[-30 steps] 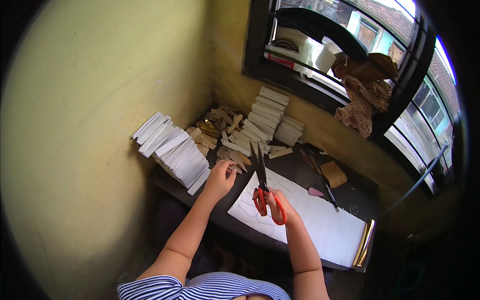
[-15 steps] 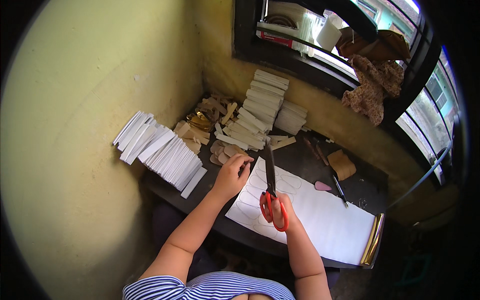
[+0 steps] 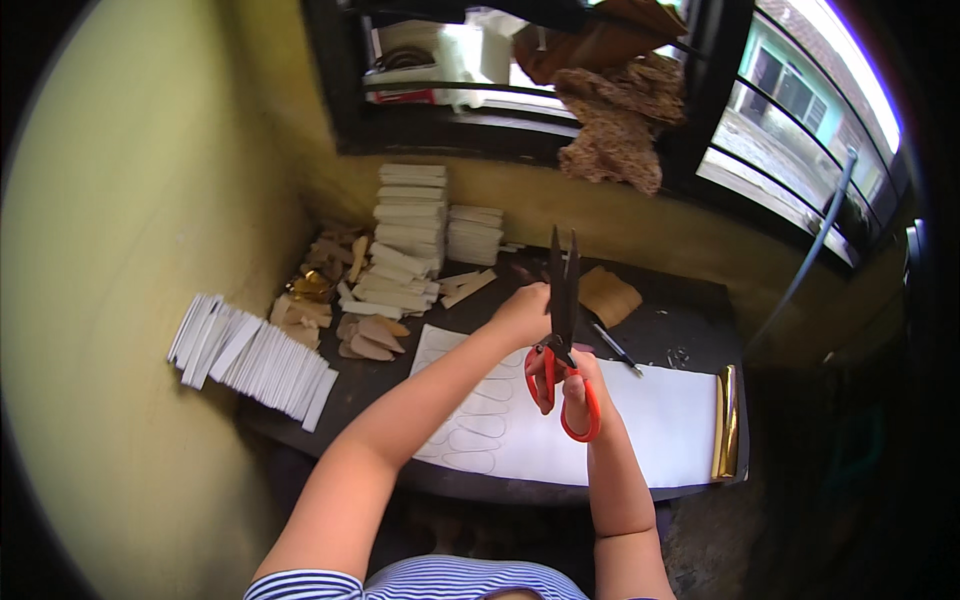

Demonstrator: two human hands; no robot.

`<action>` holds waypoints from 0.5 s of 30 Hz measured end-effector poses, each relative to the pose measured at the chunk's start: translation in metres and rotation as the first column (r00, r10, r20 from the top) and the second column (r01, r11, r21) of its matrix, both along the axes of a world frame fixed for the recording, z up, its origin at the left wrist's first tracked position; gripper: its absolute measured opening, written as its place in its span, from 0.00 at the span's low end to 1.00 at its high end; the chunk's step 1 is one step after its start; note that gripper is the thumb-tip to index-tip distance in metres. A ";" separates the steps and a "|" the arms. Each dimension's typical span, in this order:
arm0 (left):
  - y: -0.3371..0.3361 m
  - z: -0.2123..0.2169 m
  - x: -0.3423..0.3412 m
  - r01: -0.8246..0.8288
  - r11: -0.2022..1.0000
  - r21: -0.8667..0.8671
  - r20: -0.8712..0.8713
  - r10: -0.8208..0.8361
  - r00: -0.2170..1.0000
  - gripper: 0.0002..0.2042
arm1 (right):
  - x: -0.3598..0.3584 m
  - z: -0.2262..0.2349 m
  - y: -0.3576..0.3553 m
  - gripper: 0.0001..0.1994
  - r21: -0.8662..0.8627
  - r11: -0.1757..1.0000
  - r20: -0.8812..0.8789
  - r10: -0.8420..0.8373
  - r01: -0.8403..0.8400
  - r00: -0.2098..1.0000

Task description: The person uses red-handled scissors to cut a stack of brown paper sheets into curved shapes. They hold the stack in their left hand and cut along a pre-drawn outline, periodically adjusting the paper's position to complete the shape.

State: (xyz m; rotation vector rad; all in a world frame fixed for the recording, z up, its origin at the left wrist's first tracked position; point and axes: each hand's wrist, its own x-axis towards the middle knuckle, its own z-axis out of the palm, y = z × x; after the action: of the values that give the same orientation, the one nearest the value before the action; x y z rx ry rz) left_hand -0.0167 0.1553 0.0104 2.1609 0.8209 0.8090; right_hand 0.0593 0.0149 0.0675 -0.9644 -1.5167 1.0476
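Note:
My right hand (image 3: 580, 385) grips scissors (image 3: 563, 345) by their red handles. The dark blades point away from me and stand slightly apart, with nothing seen between them. My left hand (image 3: 525, 315) reaches across to the far side of the paper, just left of the blades; its fingertips are hidden behind them. Below both hands lies a white sheet (image 3: 650, 420) with rows of drawn oval outlines on its left part. Its right end runs into a gold-backed roll (image 3: 727, 425). A small pink piece (image 3: 584, 348) shows partly beside my right hand.
White strips are stacked at the left (image 3: 262, 360) and at the back (image 3: 411, 215). Rounded tan pieces (image 3: 370, 338) lie near a scrap heap (image 3: 325, 262). Beyond the hands are a brown patch (image 3: 608, 294) and a pen (image 3: 615, 345). Cloth (image 3: 615, 120) hangs at the barred window.
My left hand has moved right, from the paper's far left corner to beside the scissors. The scissor blades have come apart. The view has turned to the right.

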 end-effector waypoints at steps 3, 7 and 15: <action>0.008 -0.004 0.065 -0.041 0.999 -0.020 -0.296 0.034 0.955 0.20 | 0.026 -0.018 -0.005 0.39 0.040 0.997 -0.125 -0.054 0.059 0.991; 0.027 -0.039 0.110 -0.148 0.978 0.145 -0.419 0.196 0.887 0.33 | 0.045 -0.031 -0.007 0.38 0.033 0.998 -0.169 -0.049 0.056 0.984; 0.040 -0.055 0.124 -0.171 0.965 0.201 -0.468 0.248 0.848 0.45 | 0.062 -0.036 -0.009 0.29 0.010 0.972 0.020 -0.234 0.234 0.972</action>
State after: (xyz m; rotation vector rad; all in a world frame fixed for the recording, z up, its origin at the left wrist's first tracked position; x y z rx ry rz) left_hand 0.1075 0.1952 -0.0450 2.4885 1.3081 0.4282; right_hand 0.1216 0.0061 0.0313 -1.1220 -1.3835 0.8644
